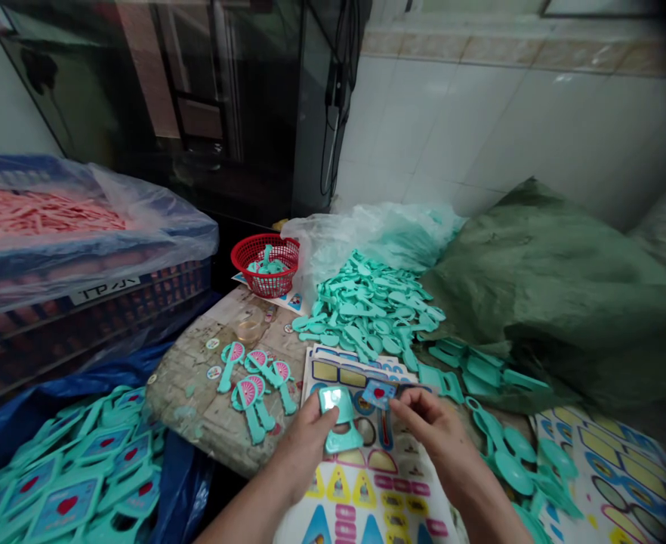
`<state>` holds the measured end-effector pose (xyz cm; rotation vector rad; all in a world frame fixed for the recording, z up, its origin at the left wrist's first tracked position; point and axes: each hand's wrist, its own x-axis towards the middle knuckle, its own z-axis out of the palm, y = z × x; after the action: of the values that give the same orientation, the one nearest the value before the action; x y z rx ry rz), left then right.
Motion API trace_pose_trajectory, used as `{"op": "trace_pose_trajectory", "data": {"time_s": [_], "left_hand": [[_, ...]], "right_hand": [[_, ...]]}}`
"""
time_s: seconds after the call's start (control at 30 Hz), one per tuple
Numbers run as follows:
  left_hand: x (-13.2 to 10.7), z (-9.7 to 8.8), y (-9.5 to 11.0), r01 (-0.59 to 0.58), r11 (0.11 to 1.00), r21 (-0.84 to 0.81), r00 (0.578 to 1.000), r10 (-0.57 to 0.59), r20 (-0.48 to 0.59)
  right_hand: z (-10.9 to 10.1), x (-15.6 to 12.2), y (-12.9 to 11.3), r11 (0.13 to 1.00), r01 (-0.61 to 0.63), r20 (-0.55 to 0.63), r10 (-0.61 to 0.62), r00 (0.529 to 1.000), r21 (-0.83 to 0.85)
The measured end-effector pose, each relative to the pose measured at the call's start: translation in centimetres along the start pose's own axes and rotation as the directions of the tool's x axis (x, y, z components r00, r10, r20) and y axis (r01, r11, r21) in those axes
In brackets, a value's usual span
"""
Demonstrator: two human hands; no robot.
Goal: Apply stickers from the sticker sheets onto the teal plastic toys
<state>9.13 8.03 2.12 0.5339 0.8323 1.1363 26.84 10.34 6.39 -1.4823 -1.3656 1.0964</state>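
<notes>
My left hand [306,442] is closed on a teal plastic toy piece [340,420] with a shiny square face, held over a sticker sheet [367,483]. My right hand [435,427] pinches a small blue sticker with a red heart [379,394] just right of that piece. Several teal fan-shaped pieces with pink stickers [257,381] lie on the board to the left of my hands.
A heap of teal plastic parts [367,306] spills from a clear bag behind. A red basket [268,264] stands at the back. Finished teal pieces with heart stickers [72,483] fill blue plastic at lower left. A green sack [548,295] and more sticker sheets [616,476] lie right.
</notes>
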Motion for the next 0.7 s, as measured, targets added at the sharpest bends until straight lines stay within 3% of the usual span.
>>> {"op": "trace_pose_trajectory", "data": {"time_s": [0.13, 0.27, 0.47, 0.7], "left_hand": [[0.1, -0.1, 0.0, 0.002, 1.0, 0.0, 1.0, -0.002, -0.006], [-0.2, 0.1, 0.4, 0.027, 1.0, -0.012, 1.0, -0.027, -0.01], [-2.7, 0.8, 1.2, 0.052, 0.994, -0.101, 0.998, -0.048, 0.042], [-5.6, 1.1, 1.5, 0.141, 0.969, -0.203, 0.974, -0.099, 0.201]], "right_hand": [[-0.1, -2.0, -0.8, 0.981, -0.096, 0.065, 0.086, 0.994, 0.171], [-0.5, -3.8, -1.2, 0.96, -0.181, 0.169, 0.146, 0.975, 0.214], [0.3, -5.2, -1.1, 0.963, -0.198, 0.21, 0.158, 0.965, 0.184], [1.0, -6.0, -1.4, 0.99, -0.136, 0.277, 0.138, 0.951, -0.025]]}}
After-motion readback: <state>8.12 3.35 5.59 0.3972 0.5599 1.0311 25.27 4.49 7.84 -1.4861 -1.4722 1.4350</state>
